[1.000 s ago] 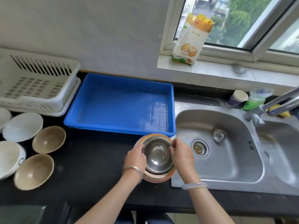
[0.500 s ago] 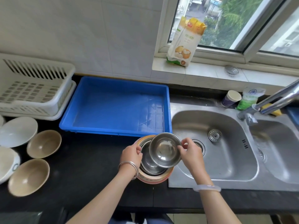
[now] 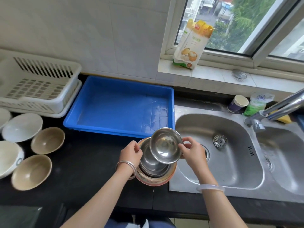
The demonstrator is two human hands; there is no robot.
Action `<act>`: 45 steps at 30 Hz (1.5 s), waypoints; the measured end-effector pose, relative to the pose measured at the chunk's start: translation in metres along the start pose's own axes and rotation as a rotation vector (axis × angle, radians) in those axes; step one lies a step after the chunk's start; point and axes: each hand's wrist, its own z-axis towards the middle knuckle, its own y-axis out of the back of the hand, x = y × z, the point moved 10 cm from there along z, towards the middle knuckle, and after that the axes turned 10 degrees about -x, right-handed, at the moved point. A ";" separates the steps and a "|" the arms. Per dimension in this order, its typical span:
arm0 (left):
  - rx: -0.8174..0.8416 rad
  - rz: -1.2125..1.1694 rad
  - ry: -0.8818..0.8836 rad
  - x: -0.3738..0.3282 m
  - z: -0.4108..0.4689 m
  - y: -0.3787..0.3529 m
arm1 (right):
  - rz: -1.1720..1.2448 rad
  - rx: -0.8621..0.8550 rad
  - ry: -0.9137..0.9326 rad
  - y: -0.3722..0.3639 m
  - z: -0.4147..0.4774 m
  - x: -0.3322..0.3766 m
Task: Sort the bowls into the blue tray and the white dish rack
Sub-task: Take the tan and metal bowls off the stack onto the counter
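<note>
My right hand (image 3: 191, 151) pinches the rim of a small steel bowl (image 3: 166, 145), lifted and tilted above a stack of steel bowls (image 3: 152, 163) nested in an orange-rimmed bowl (image 3: 154, 179). My left hand (image 3: 130, 153) grips the left rim of that stack on the black counter. The blue tray (image 3: 122, 130) lies empty just behind. The white dish rack (image 3: 37, 86), also empty, stands at the far left. Two tan bowls (image 3: 47, 139) (image 3: 32, 171) and white bowls (image 3: 22, 126) (image 3: 8, 157) sit on the counter at the left.
A double steel sink (image 3: 218, 155) with a tap (image 3: 279, 107) fills the right side. A paper cup (image 3: 237, 103) and a green packet (image 3: 258, 104) stand behind it. A food bag (image 3: 191, 45) leans on the window sill.
My right hand has lifted the top steel bowl out of the stack and tilted it up toward the blue tray. My left hand stays on the stack's rim.
</note>
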 end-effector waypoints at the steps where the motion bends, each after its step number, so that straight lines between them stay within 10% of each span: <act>1: -0.011 -0.046 0.026 0.002 0.001 0.006 | 0.028 0.013 0.003 -0.001 0.001 0.003; 24: -0.615 -0.717 0.610 0.206 -0.044 0.157 | 0.152 0.491 -0.032 -0.221 -0.048 0.080; 45: -0.569 -0.617 0.715 0.291 -0.044 0.176 | 0.068 0.408 -0.205 -0.321 -0.088 0.055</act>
